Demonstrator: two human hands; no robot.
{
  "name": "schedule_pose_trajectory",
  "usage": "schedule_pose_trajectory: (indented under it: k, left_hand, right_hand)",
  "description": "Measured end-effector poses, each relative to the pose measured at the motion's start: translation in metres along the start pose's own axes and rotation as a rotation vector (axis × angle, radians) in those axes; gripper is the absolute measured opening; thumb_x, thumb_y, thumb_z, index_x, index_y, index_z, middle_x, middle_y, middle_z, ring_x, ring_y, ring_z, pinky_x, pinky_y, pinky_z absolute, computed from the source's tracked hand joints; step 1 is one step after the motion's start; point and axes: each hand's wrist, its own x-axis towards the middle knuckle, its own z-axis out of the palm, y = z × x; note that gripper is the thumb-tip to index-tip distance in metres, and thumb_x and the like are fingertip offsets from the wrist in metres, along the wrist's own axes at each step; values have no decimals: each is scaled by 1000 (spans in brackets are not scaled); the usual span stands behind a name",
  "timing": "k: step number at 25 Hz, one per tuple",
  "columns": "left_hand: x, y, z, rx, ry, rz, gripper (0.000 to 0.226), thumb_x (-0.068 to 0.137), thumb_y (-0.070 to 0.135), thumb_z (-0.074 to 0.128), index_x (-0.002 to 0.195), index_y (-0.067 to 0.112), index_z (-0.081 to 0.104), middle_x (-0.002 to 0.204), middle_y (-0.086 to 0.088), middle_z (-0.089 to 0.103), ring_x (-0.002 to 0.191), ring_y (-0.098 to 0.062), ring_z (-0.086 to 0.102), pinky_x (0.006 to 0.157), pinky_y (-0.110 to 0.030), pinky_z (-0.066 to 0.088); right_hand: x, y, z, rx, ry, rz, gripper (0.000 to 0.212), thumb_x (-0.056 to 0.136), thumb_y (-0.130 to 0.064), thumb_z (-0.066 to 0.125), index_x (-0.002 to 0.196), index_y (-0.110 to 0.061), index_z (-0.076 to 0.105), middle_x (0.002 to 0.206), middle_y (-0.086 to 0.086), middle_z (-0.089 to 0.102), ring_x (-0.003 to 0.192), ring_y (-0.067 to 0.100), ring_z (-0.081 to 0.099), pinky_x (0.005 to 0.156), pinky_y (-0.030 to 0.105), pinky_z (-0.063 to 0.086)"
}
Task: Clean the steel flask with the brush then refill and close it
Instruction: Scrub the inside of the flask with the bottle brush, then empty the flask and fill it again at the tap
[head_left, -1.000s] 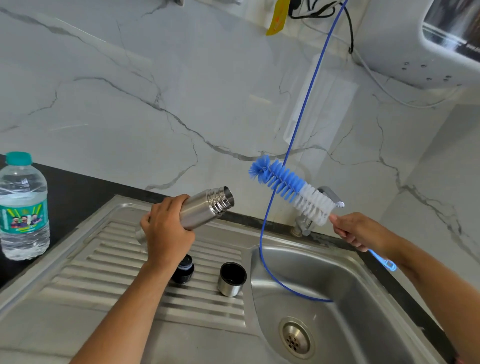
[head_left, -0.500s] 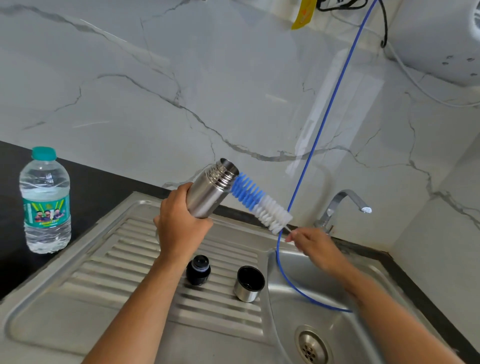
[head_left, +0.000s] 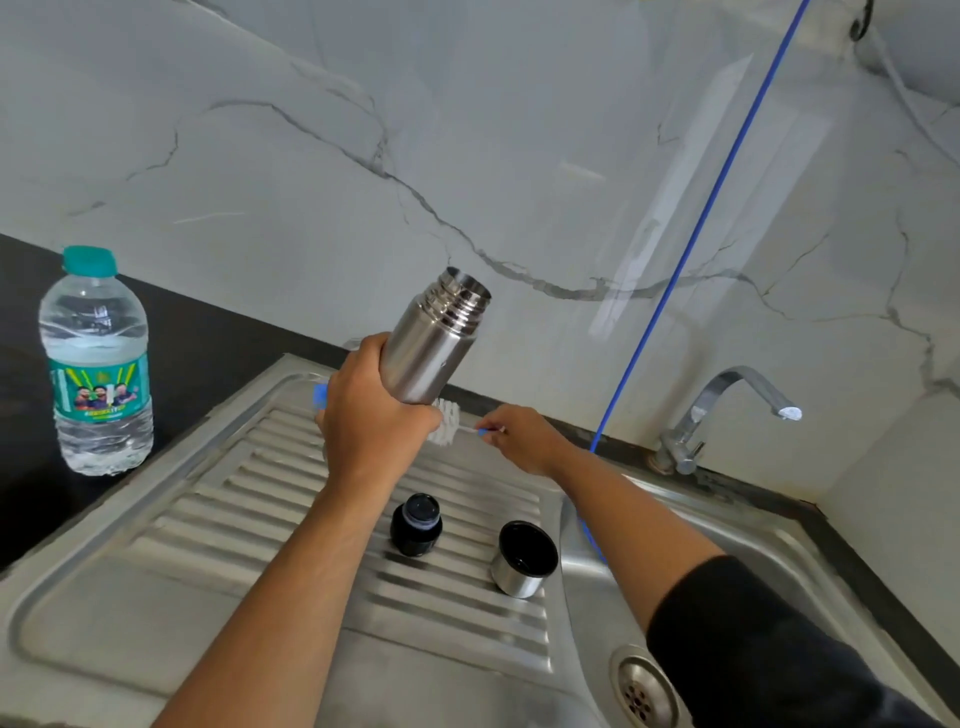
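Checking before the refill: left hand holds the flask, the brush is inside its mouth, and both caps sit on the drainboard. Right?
Not quite. In the head view the brush is outside the flask, passing behind its lower body; the mouth is empty. The left hand does hold the flask, and both caps sit on the drainboard.

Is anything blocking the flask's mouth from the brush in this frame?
Nothing visible. The flask mouth is uncovered; its stopper and cup sit on the drainboard. The brush lies low, behind the left hand, pinched by the right hand.

Stopper (head_left: 415, 530), cup (head_left: 523, 558) on drainboard (head_left: 208, 545)
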Motion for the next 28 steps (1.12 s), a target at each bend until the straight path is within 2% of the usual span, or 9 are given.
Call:
schedule_pose_trajectory:
  k: [4, 6, 10, 13, 15, 17, 20, 24, 28]
  left_hand:
    - [0, -2, 1, -12, -8, -13, 76, 49, 16, 83, 116, 38, 54, 103, 12, 59, 92, -16, 61, 80, -49, 58]
    - [1, -3, 3, -9, -8, -14, 76, 49, 16, 83, 116, 39, 54, 103, 12, 60, 93, -17, 62, 79, -50, 58]
    - [0, -1, 5, 2, 6, -7, 73, 51, 16, 82, 115, 38, 54, 102, 12, 60, 92, -17, 61, 82, -53, 56]
    - [-1, 1, 4, 0, 11, -1, 73, 52, 14, 83, 116, 35, 55, 102, 12, 59, 92, -16, 60, 82, -51, 57]
    - [-2, 1, 4, -11, 7, -1, 72, 52, 14, 83, 115, 37, 54, 102, 13, 59, 92, -15, 61, 82, -51, 57]
    - [-3, 2, 5, -12, 7, 5, 72, 54, 14, 83, 115, 38, 54, 102, 14, 59, 92, -14, 61, 83, -51, 57]
    - [-6, 6, 6, -27, -9, 40, 75, 56, 14, 85, 121, 36, 55, 103, 12, 61, 92, -13, 62, 82, -49, 57]
    - [-19, 16, 16, -46, -85, 171, 83, 57, 22, 90, 131, 38, 54, 111, 12, 63, 102, -15, 62, 83, -44, 58]
    - [-43, 30, 33, -58, -175, 276, 80, 62, 37, 91, 133, 38, 55, 111, 12, 66, 103, -14, 65, 80, -44, 59]
  right_hand:
    - [25, 0, 18, -42, -24, 66, 25, 102, -14, 56, 120, -9, 73, 119, 13, 71, 109, 28, 64, 94, 35, 50]
    - [35, 3, 27, -82, -3, 93, 25, 102, -16, 55, 120, -12, 72, 121, 11, 70, 110, 29, 64, 98, 41, 51]
    - [41, 3, 33, -127, 29, 121, 26, 102, -18, 54, 121, -13, 70, 123, 11, 69, 113, 30, 63, 96, 39, 51]
    - [34, -1, 25, -130, 70, 122, 35, 103, -19, 54, 136, -10, 62, 135, 13, 62, 123, 31, 58, 103, 39, 47]
    - [20, -14, 8, 78, 175, 124, 35, 103, -15, 52, 137, -9, 61, 135, 12, 62, 123, 29, 58, 101, 32, 44]
    - [-7, -36, -17, 470, 267, 128, 33, 103, -11, 50, 132, -12, 65, 128, 6, 69, 120, 23, 63, 100, 33, 50]
    - [-66, -68, -50, 906, 257, 30, 36, 100, -1, 50, 131, -13, 65, 122, 0, 73, 117, 16, 66, 96, 35, 58]
    - [-129, -95, -66, 999, 255, -72, 36, 100, -24, 64, 135, -19, 60, 125, -6, 71, 115, 8, 68, 95, 35, 58]
    - [-153, -99, -59, 874, 463, -32, 54, 81, -47, 83, 123, -23, 60, 114, -3, 73, 107, 13, 71, 95, 43, 58]
